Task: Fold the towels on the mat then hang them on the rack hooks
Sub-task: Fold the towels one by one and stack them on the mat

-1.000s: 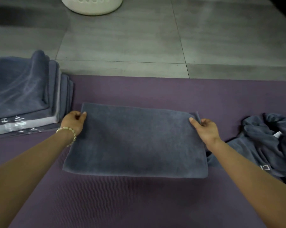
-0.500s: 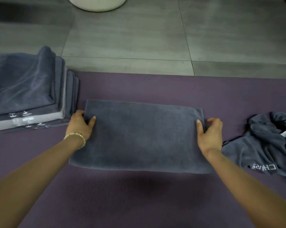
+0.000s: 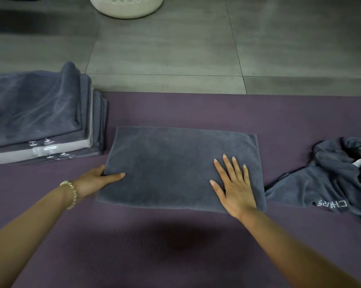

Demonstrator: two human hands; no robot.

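Note:
A dark grey folded towel (image 3: 171, 163) lies flat as a rectangle on the purple mat (image 3: 175, 246). My left hand (image 3: 94, 180) holds its left edge near the front corner, thumb on top and fingers tucked under the cloth. My right hand (image 3: 233, 186) rests flat on the towel's right part with its fingers spread and straight. A stack of folded grey towels (image 3: 36, 115) sits at the mat's left end. A crumpled grey towel with white lettering (image 3: 331, 183) lies at the right.
Grey floor tiles (image 3: 165, 48) stretch beyond the mat's far edge. A white perforated laundry basket (image 3: 125, 6) stands on them at the top. No rack or hooks are in view.
The towel was lowered from the air onto the mat. My right hand let go of its right edge and now lies flat on top. My left hand slid toward the near left corner.

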